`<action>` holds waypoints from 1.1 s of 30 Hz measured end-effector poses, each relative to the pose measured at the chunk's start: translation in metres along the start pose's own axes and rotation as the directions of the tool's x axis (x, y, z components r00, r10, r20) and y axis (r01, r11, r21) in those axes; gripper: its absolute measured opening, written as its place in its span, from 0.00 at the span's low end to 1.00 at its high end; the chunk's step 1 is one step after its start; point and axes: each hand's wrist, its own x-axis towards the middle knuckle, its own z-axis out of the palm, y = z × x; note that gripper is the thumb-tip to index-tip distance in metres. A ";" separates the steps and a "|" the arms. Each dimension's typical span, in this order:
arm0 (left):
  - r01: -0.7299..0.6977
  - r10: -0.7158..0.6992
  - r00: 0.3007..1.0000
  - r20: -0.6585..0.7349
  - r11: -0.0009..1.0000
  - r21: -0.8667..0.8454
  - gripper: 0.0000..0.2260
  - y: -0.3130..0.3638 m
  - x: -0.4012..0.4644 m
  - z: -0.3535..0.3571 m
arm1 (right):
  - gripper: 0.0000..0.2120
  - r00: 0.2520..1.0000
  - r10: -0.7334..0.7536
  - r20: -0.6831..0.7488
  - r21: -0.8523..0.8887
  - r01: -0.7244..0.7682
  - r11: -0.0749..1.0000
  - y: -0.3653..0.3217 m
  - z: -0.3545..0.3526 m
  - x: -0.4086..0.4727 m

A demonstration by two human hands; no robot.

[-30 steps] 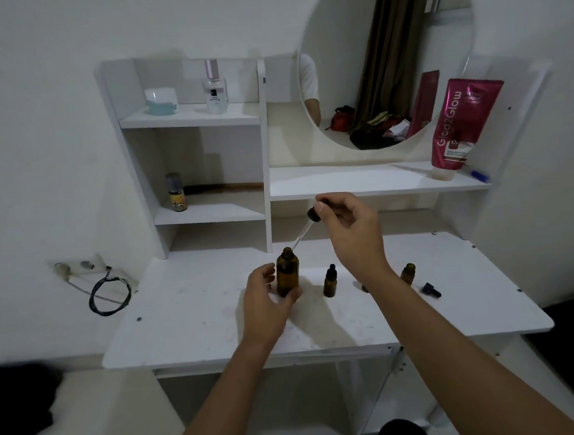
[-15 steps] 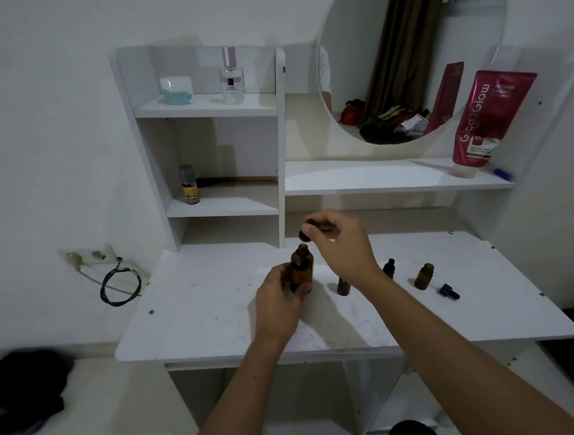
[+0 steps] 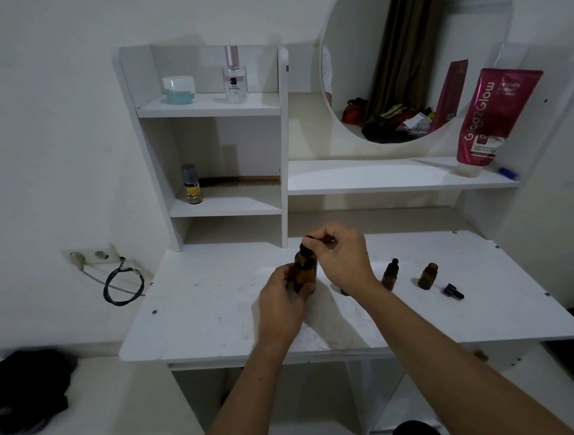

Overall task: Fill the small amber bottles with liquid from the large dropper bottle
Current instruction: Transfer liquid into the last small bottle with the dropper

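Large dropper bottle point(image 3: 305, 271) stood mid-table point(image 3: 197, 313), the left hand point(image 3: 280, 307) wrapped round it, probably to steady it, while the right hand point(image 3: 342, 259) pinched the dropper cap point(image 3: 306, 245) at its neck. Liquid level was hidden. One small bottle point(image 3: 390, 273) stood capped, another point(image 3: 427, 275) open beside its loose cap point(image 3: 452, 290).

The right hand point(image 3: 342, 259) covers most of the dropper cap point(image 3: 306, 245) and a small dark thing at its 6 o'clock; the perfume bottle point(image 3: 235, 77) label is unreadably small
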 end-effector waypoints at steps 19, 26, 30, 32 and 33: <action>0.043 -0.040 0.998 -0.053 0.997 0.065 0.32 0.006 -0.013 -0.003 | 0.07 0.995 -0.070 -0.077 0.205 0.084 0.975 -0.032 -0.026 -0.001; 0.044 -0.053 0.988 -0.148 0.997 -0.066 0.27 0.015 -0.030 -0.003 | 0.08 0.984 -0.124 -0.131 0.248 0.154 0.956 -0.040 -0.055 -0.007; -0.015 0.008 0.996 -0.088 0.997 -0.081 0.21 0.023 -0.044 0.013 | 0.09 0.978 -0.115 -0.175 0.237 0.155 0.959 -0.029 -0.082 -0.016; -0.039 0.036 0.998 -0.043 0.995 -0.086 0.20 0.028 -0.050 0.027 | 0.09 0.975 -0.099 -0.200 0.225 0.144 0.964 -0.018 -0.098 -0.022; -0.048 0.047 0.999 -0.015 0.994 -0.094 0.19 0.032 -0.054 0.035 | 0.09 0.974 -0.088 -0.211 0.217 0.134 0.967 -0.012 -0.107 -0.025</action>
